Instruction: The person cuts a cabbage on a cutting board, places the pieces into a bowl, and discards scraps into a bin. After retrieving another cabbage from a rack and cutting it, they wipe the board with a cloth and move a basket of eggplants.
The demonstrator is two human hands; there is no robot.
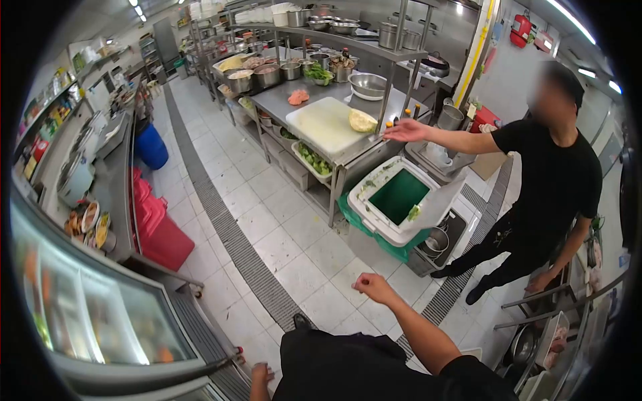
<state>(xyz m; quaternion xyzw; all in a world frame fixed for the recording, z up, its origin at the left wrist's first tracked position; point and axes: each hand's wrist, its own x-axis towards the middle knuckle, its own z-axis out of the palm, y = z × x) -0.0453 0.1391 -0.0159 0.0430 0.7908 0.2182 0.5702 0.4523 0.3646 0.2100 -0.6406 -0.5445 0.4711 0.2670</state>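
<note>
My right hand (374, 287) is raised over the tiled floor in front of my body, its fingers curled closed with nothing visible in them. Low at the bottom edge, my left hand (262, 374) hangs beside the glass-fronted fridge (114, 307), fingers loosely apart and empty. Beyond my right hand stands a white bin (364, 207) with a green inside and its lid tilted. On the steel counter (267, 100) behind it lie a white cutting board (324, 125), a cut cabbage (362, 121) and an orange-pink item (298, 97).
A co-worker (548, 160) in black stands at the right, one hand stretched toward the cabbage. Red bins (160, 227) and a blue barrel (152, 146) are beside the left counter. A floor drain (227, 214) crosses the tiles. Shelves with trays and bowls are at the lower right.
</note>
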